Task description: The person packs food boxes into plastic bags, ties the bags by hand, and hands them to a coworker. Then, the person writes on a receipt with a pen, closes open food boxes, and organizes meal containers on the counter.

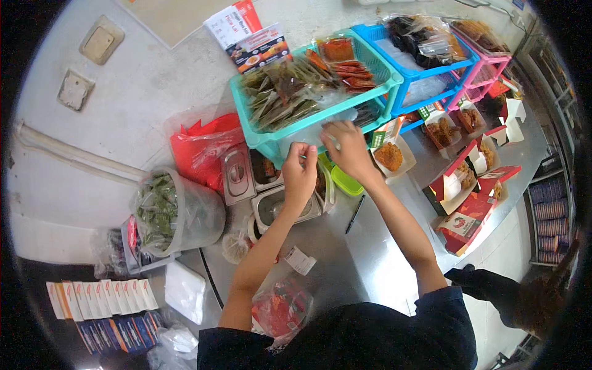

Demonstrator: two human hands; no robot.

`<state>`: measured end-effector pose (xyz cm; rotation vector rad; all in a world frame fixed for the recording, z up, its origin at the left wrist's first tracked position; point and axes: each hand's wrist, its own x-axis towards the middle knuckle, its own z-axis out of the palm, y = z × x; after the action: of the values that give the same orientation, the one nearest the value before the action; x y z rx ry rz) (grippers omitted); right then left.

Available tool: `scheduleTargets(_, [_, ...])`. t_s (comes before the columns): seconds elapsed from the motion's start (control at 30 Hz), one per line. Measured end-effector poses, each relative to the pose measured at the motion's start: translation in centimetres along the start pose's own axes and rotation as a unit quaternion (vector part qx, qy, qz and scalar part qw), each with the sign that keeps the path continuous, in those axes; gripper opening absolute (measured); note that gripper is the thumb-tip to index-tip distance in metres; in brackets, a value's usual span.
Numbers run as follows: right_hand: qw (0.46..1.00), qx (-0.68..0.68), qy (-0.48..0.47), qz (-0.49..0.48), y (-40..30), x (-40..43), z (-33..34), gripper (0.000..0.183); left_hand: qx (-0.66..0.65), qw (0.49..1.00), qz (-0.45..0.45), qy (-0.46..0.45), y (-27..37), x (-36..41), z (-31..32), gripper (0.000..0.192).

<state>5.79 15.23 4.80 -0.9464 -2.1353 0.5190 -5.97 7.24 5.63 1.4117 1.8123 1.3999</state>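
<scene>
My left hand [299,173] is raised over the steel food pans [286,208], its fingers curled with thumb and fingertips close together; whether something thin is between them I cannot tell. My right hand [344,145] reaches to the lower tier of the teal plastic rack [319,125], fingers bent near a clear plastic bag [303,138]; its grip is unclear. Packets of green leaves [282,99] and red sauce sachets [354,74] fill the rack's top basket. Below my right hand sit a lime-green plastic container [347,180] and a black pen [355,214].
Open cardboard boxes of fried chicken [389,156] stand on the steel table [342,259] at right, before blue [407,69] and pink racks. A clear bucket of leaves [199,215] and a red plastic bag [203,148] are at left. A person [508,296] is at lower right.
</scene>
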Motion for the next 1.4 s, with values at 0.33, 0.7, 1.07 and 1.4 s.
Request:
scheduleTargets(0.33, [0.998,-0.012,0.033,0.057,3.5,5.0,5.2,0.015,-0.098,0.991,-0.091,-0.011,-1.2,-1.2,-2.5,0.018])
scheduleTargets(0.7, [0.679,0.655,-0.019,0.33,-3.6,-4.0,-3.3,0.014,-0.39,0.892,-0.207,-0.1,-0.3,-0.7,-1.4,0.019])
scheduleTargets(1.07, [0.939,0.304,-0.161,0.004,-6.0,-5.7,-2.3,0.008,-0.433,0.868,-0.225,-0.089,2.8,-4.2,-2.9,0.037])
scheduleTargets(1.4, [0.977,-0.132,-0.157,-0.055,5.4,5.7,4.7,0.022,-0.416,0.872,-0.251,-0.053,-2.2,-5.0,-7.1,0.027])
